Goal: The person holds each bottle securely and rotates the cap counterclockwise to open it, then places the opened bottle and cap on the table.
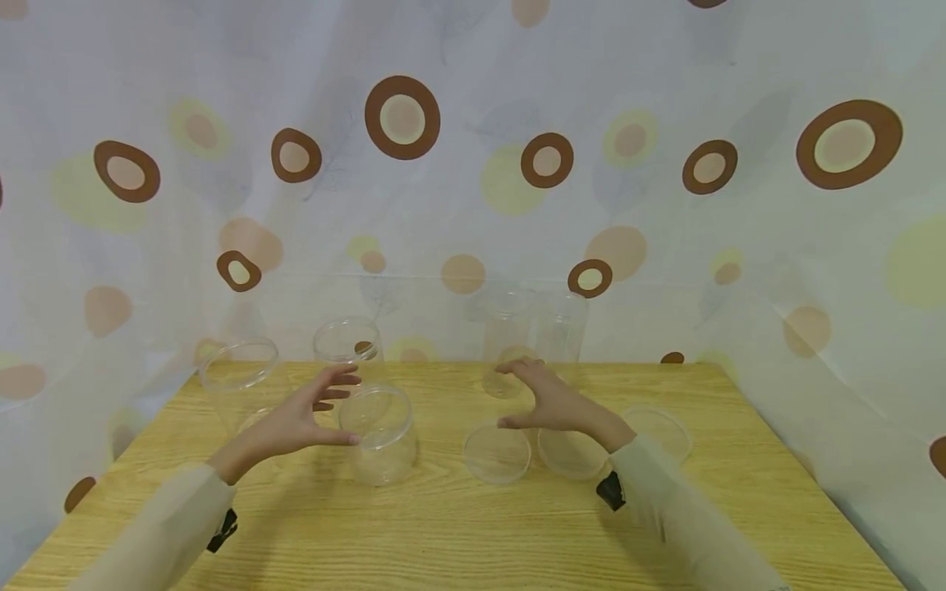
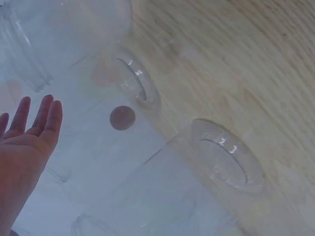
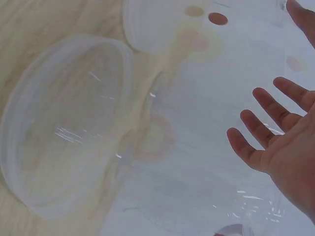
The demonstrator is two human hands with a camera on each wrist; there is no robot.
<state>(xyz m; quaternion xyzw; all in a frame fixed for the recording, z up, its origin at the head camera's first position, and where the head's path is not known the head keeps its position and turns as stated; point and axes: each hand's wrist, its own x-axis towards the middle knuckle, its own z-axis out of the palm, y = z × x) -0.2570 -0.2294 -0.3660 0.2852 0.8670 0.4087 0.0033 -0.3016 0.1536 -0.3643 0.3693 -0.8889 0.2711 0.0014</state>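
My left hand (image 1: 299,423) hovers beside a short clear jar (image 1: 383,455), thumb and fingers spread apart. In the head view its thumb tip overlaps the jar's left edge; whether it touches, I cannot tell. Two more clear jars stand behind it, one at the back (image 1: 347,349) and a larger one at the left (image 1: 244,394). My right hand (image 1: 554,402) is held over round clear lids, its fingers parted around nothing. Beneath it lie a left lid (image 1: 497,458), a middle lid (image 1: 572,460) and a right lid (image 1: 668,427), partly hidden by the sleeve.
Behind the right hand stand tall clear containers, a left one (image 1: 506,328) and a right one (image 1: 563,328), hard to make out against the backdrop. A wooden table (image 1: 443,542) carries everything. A spotted curtain (image 1: 458,205) encloses the back and sides.
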